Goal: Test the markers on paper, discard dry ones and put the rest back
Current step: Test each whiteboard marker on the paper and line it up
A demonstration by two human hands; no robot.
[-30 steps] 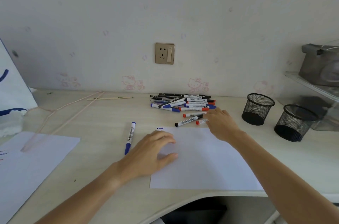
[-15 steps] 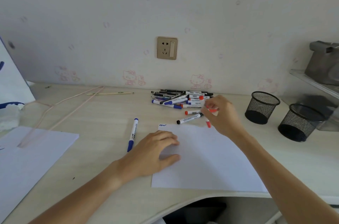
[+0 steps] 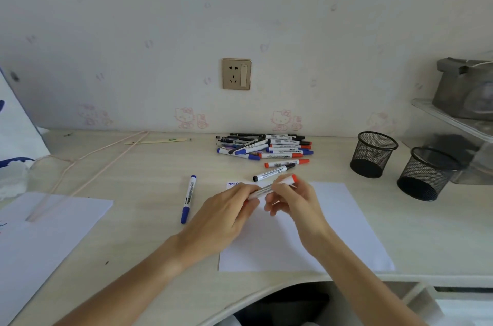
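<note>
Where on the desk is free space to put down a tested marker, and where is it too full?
Bare desk lies between the blue marker and the left paper, and between the white sheet and the two mesh cups. It is crowded near the wall, where the marker pile lies, and over the sheet's top edge, where both hands hold a red marker.

White paper (image 3: 333,232), blue scribble (image 3: 234,183); red-capped held marker (image 3: 277,186); 2 black mesh cups (image 3: 373,154).

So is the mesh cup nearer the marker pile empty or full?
Empty: the nearer mesh cup stands upright, and only its dark bottom shows through the open top.
</note>
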